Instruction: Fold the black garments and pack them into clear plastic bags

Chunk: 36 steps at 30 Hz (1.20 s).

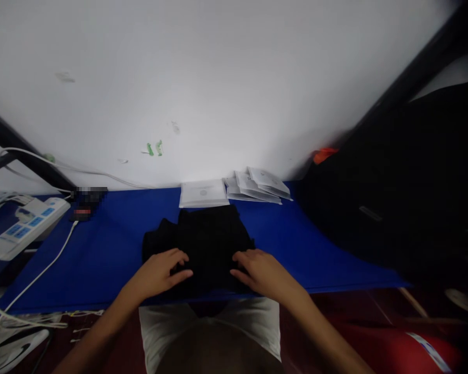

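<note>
A piece of black clothing (214,244), folded or bunched, lies on the blue surface in front of me; its exact kind cannot be made out. On its left part rests my left hand (161,271), fingers bent and the thumb held apart from them. My right hand (259,270) touches the right side of the same dark cloth, its thumb also apart from the fingers. Neither hand visibly pinches the fabric. Just behind the clothing, a flat white packet (203,194) lies near the wall, with several similar overlapping packets (257,186) to its right.
At left are a white power strip (19,228), a blurred-out dark device (86,202) and a white cable (42,275) on the blue surface (315,254). A large black mass (398,192) fills the right. Something red (393,348) is below right.
</note>
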### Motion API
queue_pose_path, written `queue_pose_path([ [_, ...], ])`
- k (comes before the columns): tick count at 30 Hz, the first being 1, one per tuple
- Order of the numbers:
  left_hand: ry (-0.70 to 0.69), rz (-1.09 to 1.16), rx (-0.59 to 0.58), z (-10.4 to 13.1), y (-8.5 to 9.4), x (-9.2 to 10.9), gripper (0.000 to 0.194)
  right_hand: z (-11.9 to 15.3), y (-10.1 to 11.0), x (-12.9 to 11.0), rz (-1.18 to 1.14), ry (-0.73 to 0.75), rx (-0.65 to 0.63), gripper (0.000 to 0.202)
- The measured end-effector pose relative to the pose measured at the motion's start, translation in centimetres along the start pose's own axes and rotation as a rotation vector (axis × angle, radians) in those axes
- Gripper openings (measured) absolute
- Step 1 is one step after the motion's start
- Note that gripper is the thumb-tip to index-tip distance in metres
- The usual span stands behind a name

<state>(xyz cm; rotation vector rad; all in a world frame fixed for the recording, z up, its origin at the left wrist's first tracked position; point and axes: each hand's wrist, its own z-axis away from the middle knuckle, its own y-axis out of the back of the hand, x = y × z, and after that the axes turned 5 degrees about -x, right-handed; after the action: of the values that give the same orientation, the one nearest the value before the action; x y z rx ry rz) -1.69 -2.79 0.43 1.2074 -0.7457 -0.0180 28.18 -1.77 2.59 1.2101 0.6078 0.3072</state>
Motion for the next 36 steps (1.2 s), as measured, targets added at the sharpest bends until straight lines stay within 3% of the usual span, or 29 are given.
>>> queue_pose_path([
  [4,0.067,-0.238,0.296,-1.2,-0.1,-3.5,0.031,-2.1,-1.1,-2.3,0.030,-0.007,0.148,0.019],
  [9,0.097,-0.342,0.327,-1.6,-1.5,-5.7,0.045,-4.6,-4.3,-3.1,-0.004,0.005,0.253,0.047],
  [13,0.085,-0.357,0.373,-1.6,-1.1,-6.2,0.038,-5.3,-6.6,-2.4,0.009,-0.023,0.272,0.062],
  [16,0.073,-0.374,0.443,-2.0,0.1,-7.1,0.033,-5.1,-7.2,-2.1,0.024,-0.017,0.284,0.064],
  [21,0.149,-0.414,0.584,-3.4,0.8,-7.3,0.045,-4.8,-7.2,-2.1,0.030,-0.012,0.279,0.065],
  [28,0.000,-0.380,0.343,-4.3,-2.7,-3.4,0.071,-4.9,-7.3,-1.8,0.024,0.000,0.307,0.064],
  [31,0.020,-0.381,0.272,-4.3,-3.7,-3.2,0.077,-4.9,-7.4,-1.9,0.016,0.004,0.313,0.064],
  [36,0.114,-0.404,0.259,-4.2,-4.2,-3.4,0.078,-4.7,-7.5,-1.9,-0.028,0.029,0.316,0.063],
])
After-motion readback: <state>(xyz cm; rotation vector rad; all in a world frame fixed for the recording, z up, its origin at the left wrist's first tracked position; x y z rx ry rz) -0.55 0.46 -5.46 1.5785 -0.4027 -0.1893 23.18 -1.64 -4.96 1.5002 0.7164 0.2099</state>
